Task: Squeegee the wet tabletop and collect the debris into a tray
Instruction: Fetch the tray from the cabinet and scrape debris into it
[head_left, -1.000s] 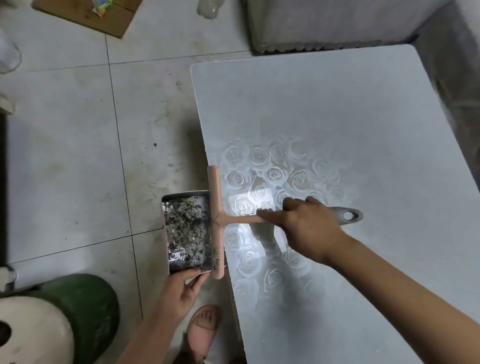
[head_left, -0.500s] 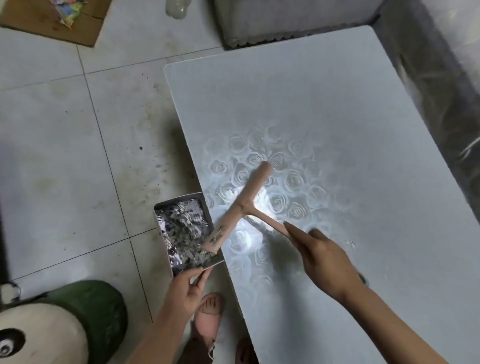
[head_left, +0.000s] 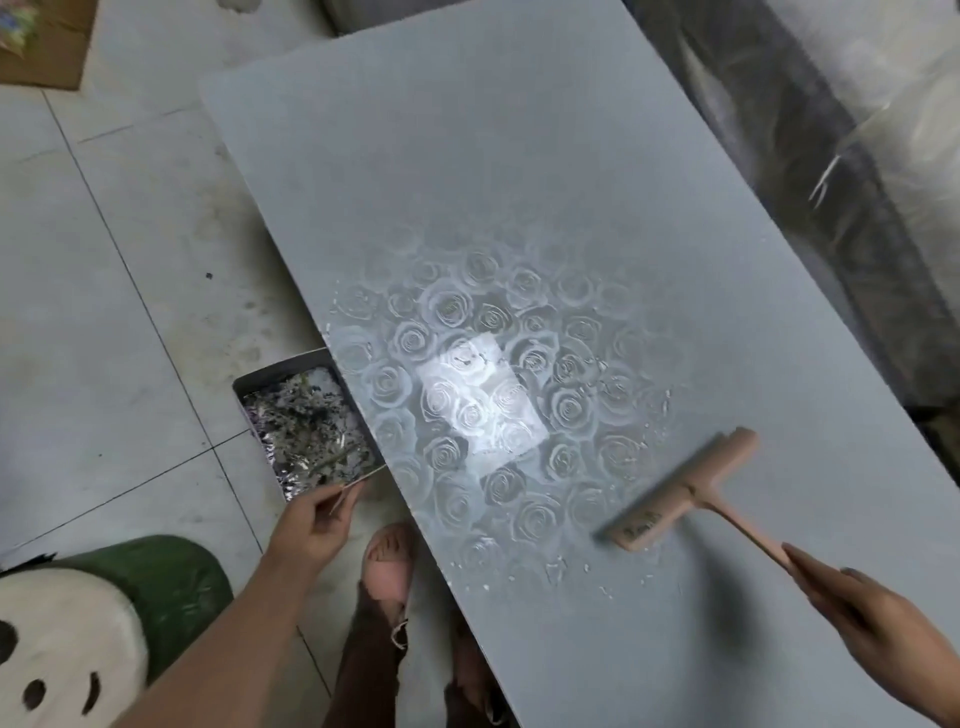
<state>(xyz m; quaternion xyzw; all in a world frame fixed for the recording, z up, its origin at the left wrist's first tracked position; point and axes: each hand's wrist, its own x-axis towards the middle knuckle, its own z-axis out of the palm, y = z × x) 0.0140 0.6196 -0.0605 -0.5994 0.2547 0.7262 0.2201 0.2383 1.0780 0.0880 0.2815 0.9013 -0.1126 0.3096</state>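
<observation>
My right hand (head_left: 878, 623) is closed round the end of the squeegee (head_left: 685, 491) handle, one finger laid forward along it, wrist low over the right side of the table (head_left: 519, 156). The blade sits out ahead of those fingers, towards the middle of the tabletop, blurred, so I cannot tell whether it is on the surface or just above it. Its long axis lies crosswise to the table's left edge, not along it. The tray (head_left: 280, 366) is well to the left of the blade, tucked against the left edge with its open side facing the tabletop, and the wet rose-patterned patch (head_left: 467, 395) lies between the two. My left hand (head_left: 317, 525) is the nearer one to the tray: thumb and fingers pinch its near corner, forearm reaching up from below the edge. The tray already holds a heap of debris (head_left: 311, 436). Small drops and flecks (head_left: 519, 566) lie near the left edge, close to me. I judge the blade must swing round to lie along that edge before I draw it left towards the tray.
</observation>
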